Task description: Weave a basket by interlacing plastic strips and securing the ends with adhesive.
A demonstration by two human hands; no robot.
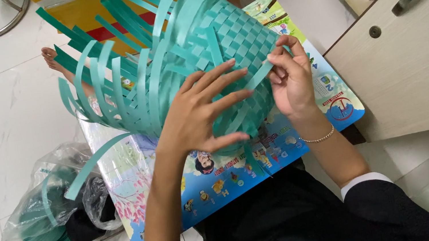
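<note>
White floor tiles are surrounding a colourful poster mat (pixel 334 109). Left hand (pixel 198 111) is pressing flat, fingers spread, on the woven teal basket (pixel 197 53); right hand (pixel 289 76) is pinching a loose strip (pixel 258 77), judged mid-weave and needing threading under the next crossing.

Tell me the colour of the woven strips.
Teal green; the woven strips show best in the head view.

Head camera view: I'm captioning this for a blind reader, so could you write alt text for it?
A person's left hand presses flat on a half-woven teal strip basket while the right hand pinches one loose strip at its woven side. The basket rests over a colourful illustrated poster; a clear plastic bag of teal strips lies on the white floor.
</note>
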